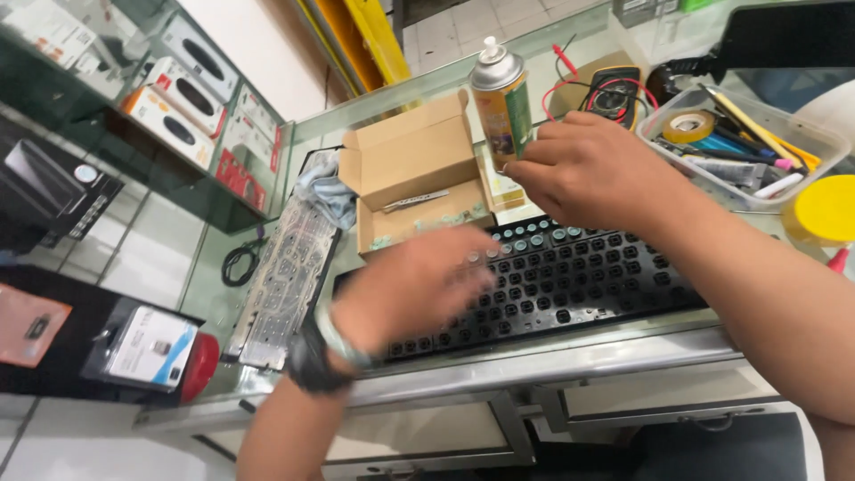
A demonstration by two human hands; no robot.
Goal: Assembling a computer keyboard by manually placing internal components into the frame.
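This looks like an electronics repair shop. A glass display desk (267,223) holds boxed speakers (183,98) on its shelves at ten o'clock. At one o'clock sit a multimeter (613,96) with red leads and a clear tray of tools and tape (744,134); a stripped keyboard (570,281) lies at centre.

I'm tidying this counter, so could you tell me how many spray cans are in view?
1. The spray can stands behind the keyboard, by the cardboard box, at the right hand's fingertips. Others may be hidden.
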